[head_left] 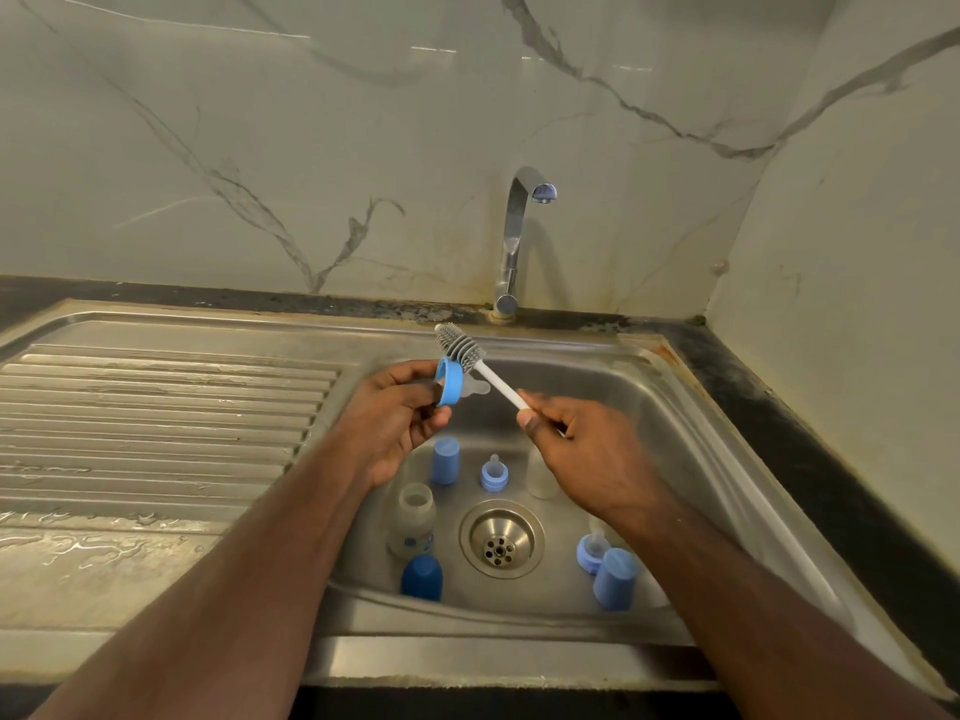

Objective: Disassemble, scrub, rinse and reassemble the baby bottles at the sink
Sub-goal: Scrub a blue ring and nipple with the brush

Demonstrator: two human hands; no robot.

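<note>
Over the sink (pixel 597 356), the left hand (pixel 395 423) grips a blue collar with teat (pixel 451 381); the right hand (pixel 582 444) pinches a grey bottle brush (pixel 460 345) by its white handle. Bottles, caps and collars stand in the basin below.

My sink (pixel 649 407) is brushed steel, dull and water-streaked; the tap (pixel 514 236) shinier chrome. The collar (pixel 449 381) looks smooth matt blue plastic, the brush (pixel 460 345) grey ribbed rubber, the wall (pixel 260 122) glossy marble.
</note>
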